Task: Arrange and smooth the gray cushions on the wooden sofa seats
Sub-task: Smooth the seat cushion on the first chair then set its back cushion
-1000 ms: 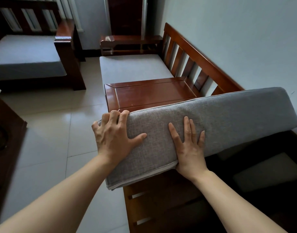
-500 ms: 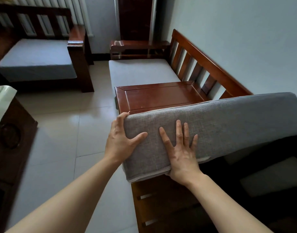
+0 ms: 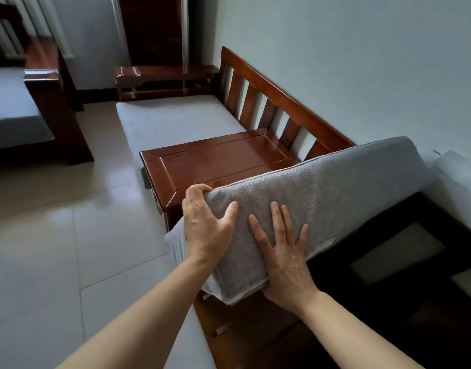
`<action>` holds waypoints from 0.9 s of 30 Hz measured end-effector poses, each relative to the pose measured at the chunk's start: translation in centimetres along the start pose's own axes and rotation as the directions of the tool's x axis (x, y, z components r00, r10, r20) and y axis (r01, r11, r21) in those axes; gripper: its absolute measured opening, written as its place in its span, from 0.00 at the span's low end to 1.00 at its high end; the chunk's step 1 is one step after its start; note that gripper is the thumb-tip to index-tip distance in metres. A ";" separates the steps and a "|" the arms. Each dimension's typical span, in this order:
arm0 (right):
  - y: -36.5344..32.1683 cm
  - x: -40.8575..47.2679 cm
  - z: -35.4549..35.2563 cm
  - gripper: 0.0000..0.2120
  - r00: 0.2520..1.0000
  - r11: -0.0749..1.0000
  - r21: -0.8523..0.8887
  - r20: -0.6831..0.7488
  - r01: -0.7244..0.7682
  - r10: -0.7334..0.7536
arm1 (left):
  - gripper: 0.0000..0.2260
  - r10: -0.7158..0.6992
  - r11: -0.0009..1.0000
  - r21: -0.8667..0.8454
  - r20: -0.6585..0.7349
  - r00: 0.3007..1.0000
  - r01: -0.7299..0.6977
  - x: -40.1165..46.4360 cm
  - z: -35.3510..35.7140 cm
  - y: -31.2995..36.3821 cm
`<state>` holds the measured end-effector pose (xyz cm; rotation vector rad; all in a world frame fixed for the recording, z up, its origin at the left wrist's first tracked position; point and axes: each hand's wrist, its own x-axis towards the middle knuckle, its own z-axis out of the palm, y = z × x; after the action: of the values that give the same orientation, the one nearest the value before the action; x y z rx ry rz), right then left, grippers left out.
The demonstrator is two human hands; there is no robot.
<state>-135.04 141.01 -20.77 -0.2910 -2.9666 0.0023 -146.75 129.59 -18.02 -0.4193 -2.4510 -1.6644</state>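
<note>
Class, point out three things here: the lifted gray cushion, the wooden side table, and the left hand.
lifted gray cushion (image 3: pixel 335 187): head view, fabric face.
wooden side table (image 3: pixel 218 166): head view, tabletop.
left hand (image 3: pixel 206 227): head view, back of hand.

One head-worn view — looking forward and down, close over the sofa (image 3: pixel 255 107) seats.

A gray cushion (image 3: pixel 322 193) stands tilted on edge across the centre of the frame, above the bare wooden seat slats (image 3: pixel 255 323) at the bottom. The left hand (image 3: pixel 205 227) grips its near end, fingers curled over the top edge, while the right hand (image 3: pixel 282 251) presses flat against its face. Behind, a wooden table panel (image 3: pixel 218 166) sits beside another gray cushion (image 3: pixel 175 123) lying flat at upper centre.
</note>
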 end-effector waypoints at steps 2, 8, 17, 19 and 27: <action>-0.6 0.4 0.3 0.68 1.000 1.000 0.007 -0.005 -0.007 0.007 | 0.18 0.023 1.000 0.021 -0.003 1.000 -0.023 0.5 -0.3 -0.5; -1.1 0.2 0.5 0.64 0.999 1.000 0.012 -0.041 0.007 -0.006 | 0.26 0.120 0.970 0.202 0.070 0.990 -0.132 0.2 -1.4 -1.6; -0.4 -8.7 3.3 0.55 0.987 0.998 0.055 -0.159 -0.018 0.027 | 0.27 0.178 0.901 0.370 0.164 0.970 -0.228 -7.9 -1.5 -1.4; -0.2 -10.8 4.2 0.53 0.984 0.998 0.050 -0.173 -0.033 0.041 | 0.27 0.192 0.865 0.421 0.224 0.955 -0.273 -9.7 -1.5 -1.2; 1.4 -19.9 10.2 0.44 0.965 0.997 0.048 -0.253 -0.060 0.070 | 0.26 0.194 0.719 0.545 0.439 0.877 -0.432 -17.9 0.7 -1.9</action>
<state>-117.15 138.73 -34.03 -0.3544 -2.6976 0.0301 -130.31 127.00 -24.88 -1.0313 -2.7695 -0.5874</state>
